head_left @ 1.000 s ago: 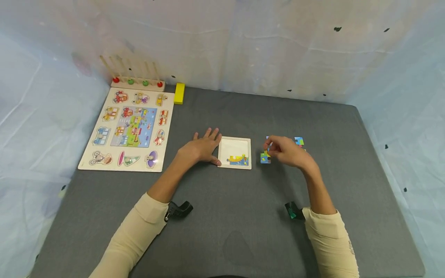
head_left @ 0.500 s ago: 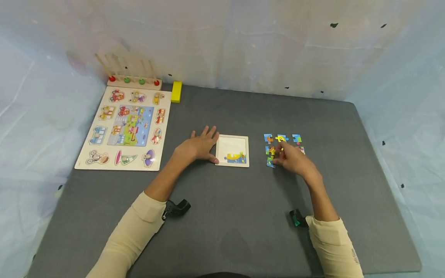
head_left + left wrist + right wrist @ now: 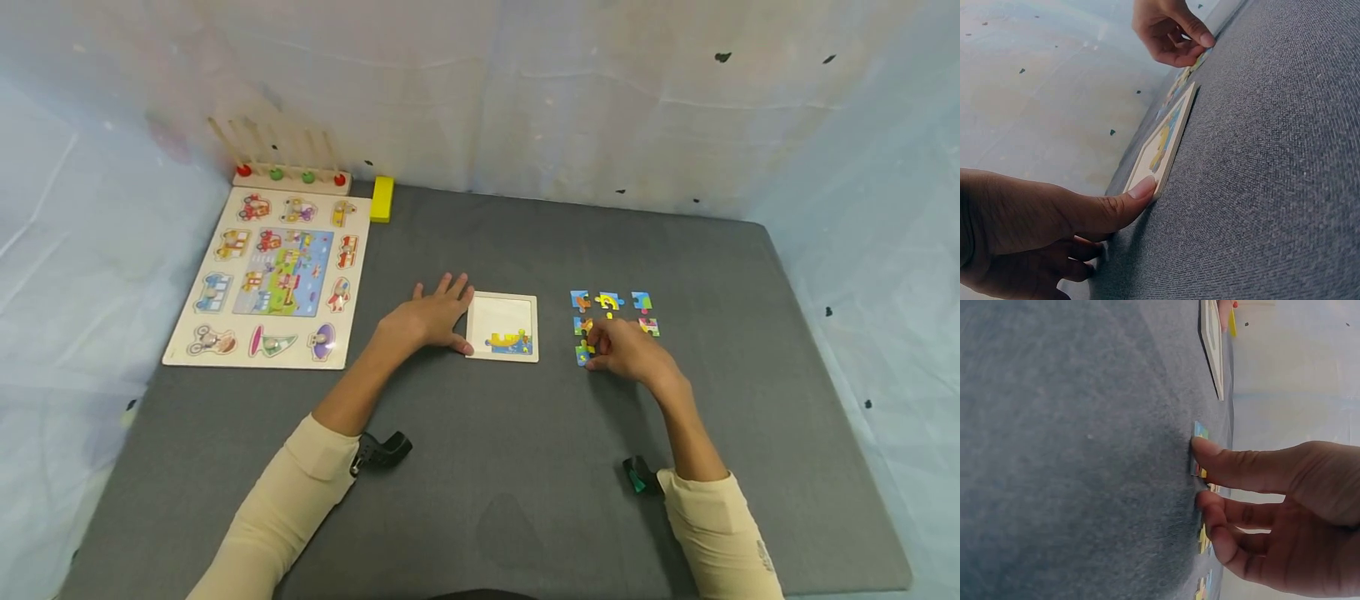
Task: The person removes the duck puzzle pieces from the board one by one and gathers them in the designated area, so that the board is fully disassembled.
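Observation:
My left hand rests with spread fingers beside a small square wooden puzzle tray, its thumb touching the tray's left edge, as the left wrist view shows too. Joined blue and yellow pieces lie in the tray's lower right corner. To the right, my right hand pinches a blue-green jigsaw piece at the table surface, the thumb lying on it. That piece sits at the near left of a group of loose jigsaw pieces; the hand hides some of them.
A large wooden peg puzzle board with vehicle and toy pictures lies on the left of the grey table. Behind it stands a bead rack with upright pegs. A yellow block is beside them. Sheets hang around the table.
My right hand has shifted the jigsaw piece slightly right and nearer me, under the left column of loose pieces. The left hand has stayed at the tray.

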Motion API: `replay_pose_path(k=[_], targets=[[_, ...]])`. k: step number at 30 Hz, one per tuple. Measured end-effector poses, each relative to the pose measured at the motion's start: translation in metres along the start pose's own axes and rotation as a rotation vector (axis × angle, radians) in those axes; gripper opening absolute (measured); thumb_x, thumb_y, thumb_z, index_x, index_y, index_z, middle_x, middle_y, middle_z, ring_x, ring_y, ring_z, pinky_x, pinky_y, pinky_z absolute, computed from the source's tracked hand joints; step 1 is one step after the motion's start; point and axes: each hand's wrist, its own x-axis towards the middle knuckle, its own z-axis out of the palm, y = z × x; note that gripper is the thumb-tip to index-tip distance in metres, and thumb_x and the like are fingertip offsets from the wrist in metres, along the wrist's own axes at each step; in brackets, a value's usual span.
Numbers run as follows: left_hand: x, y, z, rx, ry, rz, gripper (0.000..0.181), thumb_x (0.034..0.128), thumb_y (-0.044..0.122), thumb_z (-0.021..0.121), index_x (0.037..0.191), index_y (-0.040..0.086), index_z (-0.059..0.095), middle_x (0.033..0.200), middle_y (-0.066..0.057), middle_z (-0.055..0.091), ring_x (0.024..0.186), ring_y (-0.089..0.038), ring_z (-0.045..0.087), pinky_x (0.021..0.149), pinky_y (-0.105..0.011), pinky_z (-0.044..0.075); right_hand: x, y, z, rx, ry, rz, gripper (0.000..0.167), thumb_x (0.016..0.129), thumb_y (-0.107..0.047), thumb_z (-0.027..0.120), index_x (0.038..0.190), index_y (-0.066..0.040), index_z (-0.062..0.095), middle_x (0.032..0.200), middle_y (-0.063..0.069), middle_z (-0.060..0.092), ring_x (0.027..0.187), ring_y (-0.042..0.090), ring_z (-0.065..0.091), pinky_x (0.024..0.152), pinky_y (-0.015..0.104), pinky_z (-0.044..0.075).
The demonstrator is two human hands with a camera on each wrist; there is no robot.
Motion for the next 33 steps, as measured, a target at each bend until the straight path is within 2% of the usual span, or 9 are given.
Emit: replay_pose_path(k=[5,8,15,20,25,29,33], targets=[[0.001,-0.001,0.001,0.004,0.003,0.000,0.108,0.0932,0.050,0.074,0.169,0.008,0.009,0.177,-0.013,-0.006,0.166,-0.035,-0.007,0.129,-0.069,0.009,-0.001,-0.006,-0.005,-0.009,-0.034,0.025,0.032,0.086,-0.011,0.085,0.107,0.002,0.065,0.081,0.010,0.062,0.073,0.018,0.056,0.067,0.030,0.043],[0.002,-0.001,0.001,0.008,0.005,0.001,0.108,0.0930,0.051,0.074,0.169,0.008,0.010,0.177,-0.014,-0.005,0.166,-0.036,-0.007,0.129,-0.069,0.009,-0.002,-0.013,-0.008,-0.008,-0.019,0.011,0.035,0.088,-0.010,0.083,0.113,0.004,0.063,0.082,0.011,0.064,0.072,0.018,0.057,0.067,0.031,0.044],[0.001,0.001,0.001,0.000,-0.001,0.003,0.107,0.0938,0.048,0.075,0.169,0.007,0.010,0.177,-0.014,-0.005,0.165,-0.037,-0.007,0.129,-0.070,0.008,0.009,-0.039,-0.008,0.025,0.041,-0.135,0.033,0.089,-0.004,0.081,0.117,0.006,0.066,0.085,0.012,0.064,0.074,0.019,0.057,0.072,0.033,0.047],[0.001,0.000,0.000,-0.002,0.000,-0.003,0.106,0.0944,0.048,0.074,0.169,0.008,0.010,0.177,-0.013,-0.006,0.166,-0.036,-0.007,0.129,-0.070,0.007,0.025,-0.062,-0.002,0.022,0.017,-0.247,0.027,0.089,0.002,0.078,0.115,0.005,0.071,0.086,0.013,0.066,0.076,0.019,0.057,0.073,0.033,0.046],[0.001,0.000,-0.001,-0.008,-0.001,-0.002,0.107,0.0941,0.048,0.074,0.169,0.008,0.010,0.177,-0.014,-0.006,0.165,-0.036,-0.007,0.129,-0.070,0.007,0.038,-0.077,0.007,-0.015,-0.025,-0.322,0.023,0.092,0.006,0.071,0.114,0.003,0.073,0.097,0.017,0.069,0.084,0.023,0.060,0.076,0.036,0.050],[0.001,-0.001,-0.001,-0.004,-0.009,-0.005,0.107,0.0939,0.049,0.074,0.169,0.008,0.010,0.177,-0.013,-0.007,0.165,-0.036,-0.008,0.129,-0.069,0.007,0.043,-0.084,0.012,-0.039,-0.049,-0.342,0.027,0.091,0.008,0.071,0.117,0.002,0.073,0.103,0.019,0.069,0.087,0.026,0.063,0.079,0.040,0.054],[0.002,-0.001,-0.001,-0.004,-0.013,-0.008,0.107,0.0939,0.050,0.074,0.169,0.008,0.009,0.177,-0.013,-0.006,0.165,-0.036,-0.007,0.129,-0.069,0.007,0.046,-0.087,0.016,-0.042,-0.080,-0.314,0.033,0.090,0.009,0.073,0.122,0.002,0.073,0.105,0.019,0.068,0.088,0.026,0.061,0.080,0.040,0.054]])
